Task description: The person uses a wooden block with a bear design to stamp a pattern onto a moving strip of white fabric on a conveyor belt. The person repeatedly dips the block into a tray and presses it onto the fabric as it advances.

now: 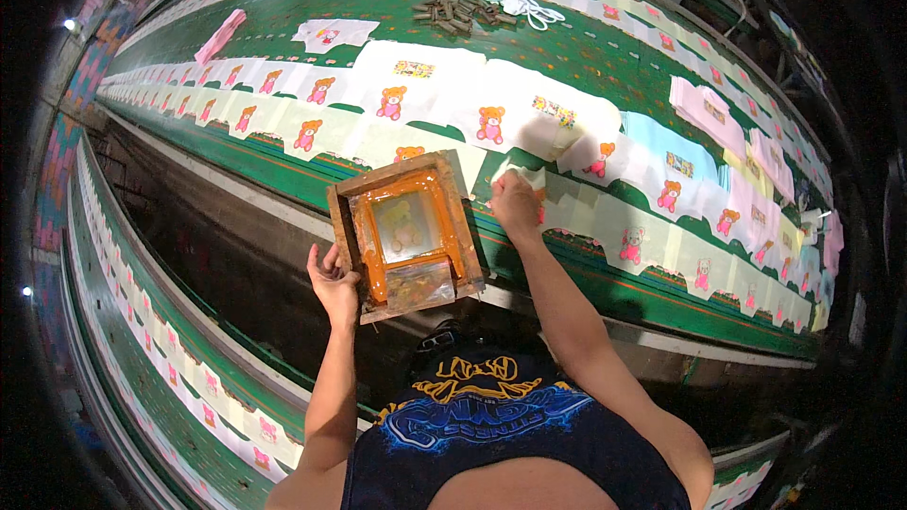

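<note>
My left hand (334, 285) grips the left side of a wooden screen printing frame (404, 236), fingers partly curled at its edge. The frame is tilted, with orange ink around its mesh window and a faint bear shape in the mesh. A clear flat piece covers its lower part. Just right of the frame, my right hand (515, 203) is closed on a bunched white cloth (510, 171) over the near row of fabric pieces. Whether this cloth is a separate rag or part of a printed piece cannot be told.
A long green table (283, 165) carries rows of pale fabric pieces printed with pink and orange bears (490, 123). Farther back lie a pile of dark short pieces (458, 14), white and pale-blue straps (510, 2) and pink folded cloths (704, 113). Another printing table (179, 359) runs at lower left.
</note>
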Tool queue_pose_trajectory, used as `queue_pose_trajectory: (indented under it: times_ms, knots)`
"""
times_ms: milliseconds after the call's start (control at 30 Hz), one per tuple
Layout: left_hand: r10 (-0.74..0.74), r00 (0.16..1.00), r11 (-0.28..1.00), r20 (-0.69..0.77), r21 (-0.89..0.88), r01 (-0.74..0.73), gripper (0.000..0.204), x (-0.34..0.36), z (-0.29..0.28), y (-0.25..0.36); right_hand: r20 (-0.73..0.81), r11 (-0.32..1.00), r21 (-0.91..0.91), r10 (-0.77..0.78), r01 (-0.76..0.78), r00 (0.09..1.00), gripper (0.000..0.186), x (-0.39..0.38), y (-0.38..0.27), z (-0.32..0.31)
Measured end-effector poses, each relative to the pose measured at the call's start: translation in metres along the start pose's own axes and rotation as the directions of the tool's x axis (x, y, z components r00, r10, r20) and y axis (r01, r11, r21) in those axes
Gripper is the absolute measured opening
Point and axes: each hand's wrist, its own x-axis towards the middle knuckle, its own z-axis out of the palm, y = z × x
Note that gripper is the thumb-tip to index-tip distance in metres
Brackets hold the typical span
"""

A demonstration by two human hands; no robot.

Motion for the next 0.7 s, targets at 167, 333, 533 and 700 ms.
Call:
queue_pose_trajectory:
  times_ms: [167,333,533,700]
  knots:
    - [0.041,0.998,0.998,0.043,0.043,-0.043,0.089,0.019,-0.017,0.0,0.111,0.942,0.272,0.171,-0.195,0.979,0.018,0.015,-0.047,0.021]
    - [0.046,0.995,0.999,0.086,0.021,-0.048,0.088,0.028,-0.014,0.008,0.176,0.846,0.504,0.098,-0.176,0.979,0.022,0.009,-0.038,0.046]
    - [0.084,0.992,0.996,0.099,0.021,-0.086,0.088,0.036,-0.022,-0.003,0.456,0.527,0.672,0.258,-0.52,0.852,0.034,-0.066,-0.033,0.032]
    - [0.107,0.988,0.993,0.114,0.041,-0.113,0.088,0.041,-0.021,-0.002,0.323,0.692,0.606,0.237,-0.393,0.916,0.035,-0.121,-0.041,0.014]
